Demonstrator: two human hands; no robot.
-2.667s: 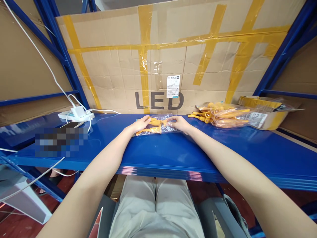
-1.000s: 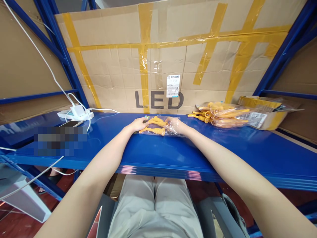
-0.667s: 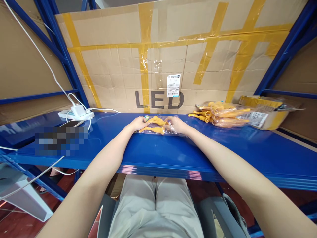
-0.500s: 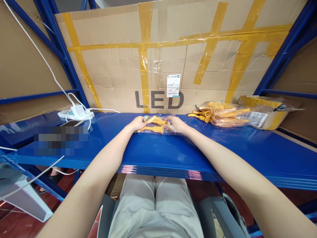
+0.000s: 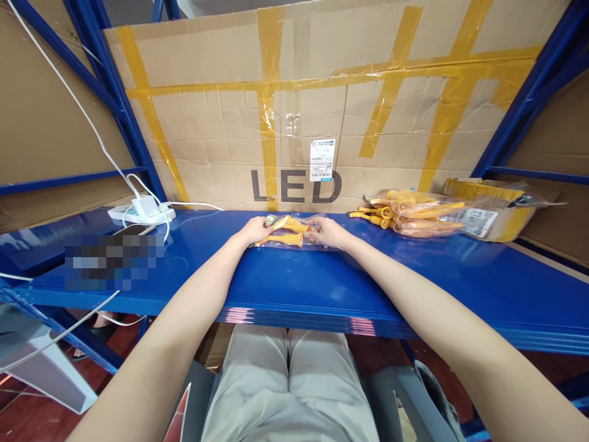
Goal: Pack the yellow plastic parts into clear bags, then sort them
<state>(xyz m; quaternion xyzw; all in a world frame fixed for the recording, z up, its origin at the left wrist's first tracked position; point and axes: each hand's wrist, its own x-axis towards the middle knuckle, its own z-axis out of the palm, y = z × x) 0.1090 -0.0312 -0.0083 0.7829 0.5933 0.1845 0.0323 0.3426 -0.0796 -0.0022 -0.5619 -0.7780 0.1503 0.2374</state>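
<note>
A clear plastic bag of orange parts [image 5: 288, 232] lies on the blue shelf [image 5: 294, 282] in front of the cardboard box marked LED [image 5: 294, 123]. My left hand [image 5: 254, 229] pinches the bag's left end, fingers closed on it. My right hand [image 5: 327, 231] grips the right end, fingers curled on the plastic. Both forearms stretch out over the shelf's front edge.
A pile of bagged orange parts [image 5: 411, 212] and a taped carton [image 5: 494, 209] sit at the right. A white power strip with a charger [image 5: 142, 210] and white cables lie at the left, beside a blurred patch [image 5: 113, 261]. Blue rack posts stand on both sides.
The bag has been bunched shorter and turned a little between my hands, and my right hand has moved slightly left. The arms have stayed in place.
</note>
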